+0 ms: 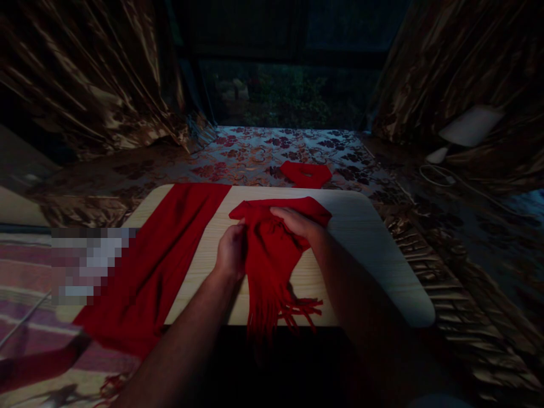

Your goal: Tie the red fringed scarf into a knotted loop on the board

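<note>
Leftmost: striped cloth (21,266), pink and cream, lower than the board. Above and behind it, left curtain (127,85), glossy brown-gold, gathered in folds.

Next, red cloth strip (170,255) lying slantwise over the left part of the pale wooden board (357,272); its lower end hangs past the near edge.

Left hand (230,249): at the left edge of the fringed red scarf (270,243), touching it. Fingers curled inward, tips hidden; cannot tell whether they are clamped on the fabric.

Fringed red scarf: mid-board, between the hands. Upper part folded into a wide band; surface wrinkled; lower part narrows toward the near edge, strands of fringe spread rightward and over the edge.

Right hand (297,222): laid across the upper right of the scarf, fingers extended and close together on the fabric. Thumb not visible; cannot tell whether it pinches.

Beyond the board's far edge: red loop-shaped piece (306,171) on the floral cover (250,150), with the dark window (289,93) behind.

Far right: right curtain (429,73), also brown-gold; white-shaded lamp (471,126) tilted, its cord (442,184) coiled on the cover; pleated fabric (419,260) beside the board.
</note>
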The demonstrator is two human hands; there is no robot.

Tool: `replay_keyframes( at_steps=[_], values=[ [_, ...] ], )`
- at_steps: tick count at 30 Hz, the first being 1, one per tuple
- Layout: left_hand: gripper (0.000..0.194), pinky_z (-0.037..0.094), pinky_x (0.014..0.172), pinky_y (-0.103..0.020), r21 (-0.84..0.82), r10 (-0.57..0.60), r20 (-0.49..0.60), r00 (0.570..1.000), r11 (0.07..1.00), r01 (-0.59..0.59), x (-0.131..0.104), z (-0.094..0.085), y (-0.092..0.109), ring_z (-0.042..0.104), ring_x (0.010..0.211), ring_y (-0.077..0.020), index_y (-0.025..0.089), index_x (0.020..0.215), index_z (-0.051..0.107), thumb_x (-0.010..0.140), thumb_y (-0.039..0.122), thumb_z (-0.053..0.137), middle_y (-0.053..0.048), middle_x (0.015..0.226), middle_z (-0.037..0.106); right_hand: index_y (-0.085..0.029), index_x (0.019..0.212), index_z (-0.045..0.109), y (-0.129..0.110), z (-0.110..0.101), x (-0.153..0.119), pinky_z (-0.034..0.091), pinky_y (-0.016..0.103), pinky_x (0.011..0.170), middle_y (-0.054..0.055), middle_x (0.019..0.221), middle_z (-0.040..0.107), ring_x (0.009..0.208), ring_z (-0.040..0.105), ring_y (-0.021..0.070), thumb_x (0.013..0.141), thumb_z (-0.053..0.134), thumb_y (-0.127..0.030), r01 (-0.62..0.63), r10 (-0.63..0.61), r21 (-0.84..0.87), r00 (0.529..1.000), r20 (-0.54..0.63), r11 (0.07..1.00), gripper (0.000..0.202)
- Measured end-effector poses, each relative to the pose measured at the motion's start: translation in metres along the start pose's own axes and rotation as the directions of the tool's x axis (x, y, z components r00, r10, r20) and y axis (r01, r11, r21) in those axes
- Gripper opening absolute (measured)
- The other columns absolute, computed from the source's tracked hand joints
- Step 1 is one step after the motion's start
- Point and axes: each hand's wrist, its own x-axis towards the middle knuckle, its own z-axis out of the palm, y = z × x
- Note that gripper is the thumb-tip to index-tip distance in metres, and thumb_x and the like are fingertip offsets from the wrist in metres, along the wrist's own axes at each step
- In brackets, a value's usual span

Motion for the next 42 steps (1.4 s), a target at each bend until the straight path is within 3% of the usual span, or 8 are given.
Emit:
replay_keyframes(
  at_steps=[4, 8, 13, 18, 26, 28, 34, 42],
  values=[
    [0.05, 0.05, 0.102, -0.047, -0.047, -0.082, 0.028, 0.996, 0.995, 0.083, 0.0, 0.0, 0.009, 0.07, 0.108, -0.0331, 0.017, 0.11, 0.07, 0.061, 0.024, 0.059, -0.006, 0.106, 0.077, -0.026, 0.107, 0.076, 0.003, 0.001, 0.002, 0.032, 0.039, 0.118, 0.002, 0.12, 0.074, 0.123, 0.06, 0.024, 0.087, 0.054, -0.06, -0.027, 0.022, 0.124, 0.999, 0.042, 0.992, 0.045],
    [0.052, 0.051, 0.1, -0.046, -0.028, -0.053, 0.039, 0.998, 0.998, 0.054, 0.002, -0.001, 0.007, 0.07, 0.106, -0.0324, 0.017, 0.111, 0.07, 0.061, 0.024, 0.061, -0.006, 0.107, 0.077, -0.023, 0.097, 0.075, -0.005, 0.003, -0.001, 0.042, 0.04, 0.107, 0.005, 0.103, 0.076, 0.107, 0.064, 0.0258, 0.087, 0.054, -0.068, -0.054, 0.046, 0.146, 0.997, 0.06, 0.988, 0.051],
    [0.047, 0.052, 0.097, -0.045, -0.012, -0.062, 0.034, 0.997, 0.998, 0.063, 0.003, 0.0, 0.004, 0.069, 0.105, -0.0322, 0.017, 0.104, 0.071, 0.059, 0.025, 0.062, -0.006, 0.104, 0.077, -0.019, 0.086, 0.068, -0.024, 0.008, -0.006, 0.047, 0.031, 0.084, 0.002, 0.087, 0.07, 0.087, 0.061, 0.0205, 0.084, 0.063, -0.058, 0.142, -0.143, -0.011, 0.986, -0.087, 0.99, 0.04],
    [0.035, 0.051, 0.095, -0.04, 0.05, -0.081, 0.024, 0.996, 0.996, 0.08, 0.005, -0.003, -0.002, 0.07, 0.101, -0.0288, 0.017, 0.094, 0.071, 0.062, 0.026, 0.063, -0.004, 0.094, 0.076, -0.017, 0.084, 0.069, -0.039, 0.022, -0.012, 0.043, 0.028, 0.067, 0.001, 0.076, 0.066, 0.071, 0.057, 0.0172, 0.077, 0.072, -0.052, 0.03, -0.038, -0.115, 0.997, -0.071, 0.993, 0.036],
    [0.026, 0.054, 0.076, -0.032, 0.136, -0.022, -0.139, 0.99, 0.99, 0.041, 0.011, -0.007, -0.002, 0.069, 0.08, -0.0215, 0.018, 0.08, 0.064, 0.056, 0.015, 0.056, -0.001, 0.074, 0.07, -0.018, 0.083, 0.065, -0.039, 0.029, -0.012, 0.035, 0.025, 0.058, -0.004, 0.068, 0.059, 0.06, 0.048, 0.0132, 0.074, 0.066, -0.038, 0.067, -0.099, -0.183, 0.98, -0.171, 0.981, 0.021],
    [0.029, 0.053, 0.072, -0.031, 0.204, -0.037, -0.104, 0.994, 0.977, 0.057, 0.014, -0.009, 0.002, 0.069, 0.076, -0.0213, 0.018, 0.08, 0.065, 0.053, 0.011, 0.058, -0.002, 0.073, 0.07, -0.019, 0.081, 0.063, -0.04, 0.027, -0.012, 0.037, 0.026, 0.06, -0.003, 0.071, 0.06, 0.063, 0.05, 0.0142, 0.075, 0.064, -0.038, 0.095, -0.121, -0.139, 0.973, -0.195, 0.986, 0.02],
    [0.051, 0.054, 0.077, -0.034, 0.475, -0.156, 0.294, 0.943, 0.88, -0.003, 0.022, -0.015, 0.019, 0.068, 0.079, -0.0216, 0.02, 0.096, 0.072, 0.048, 0.003, 0.074, -0.002, 0.084, 0.074, -0.022, 0.082, 0.059, -0.044, 0.02, -0.012, 0.041, 0.027, 0.066, -0.003, 0.075, 0.059, 0.07, 0.052, 0.016, 0.076, 0.065, -0.039, 0.181, -0.177, -0.004, 0.958, -0.226, 0.983, 0.02],
    [0.01, 0.044, 0.059, -0.024, 0.786, -0.025, 0.211, 0.977, 0.599, -0.155, 0.031, -0.023, 0.013, 0.056, 0.062, -0.0143, 0.017, 0.067, 0.066, 0.064, 0.023, 0.074, 0.003, 0.062, 0.061, -0.022, 0.085, 0.061, -0.036, 0.016, -0.009, 0.042, 0.028, 0.07, -0.002, 0.079, 0.061, 0.075, 0.054, 0.0174, 0.078, 0.065, -0.037, 0.179, -0.196, -0.108, 0.963, -0.183, 0.978, 0.017]
  ],
)
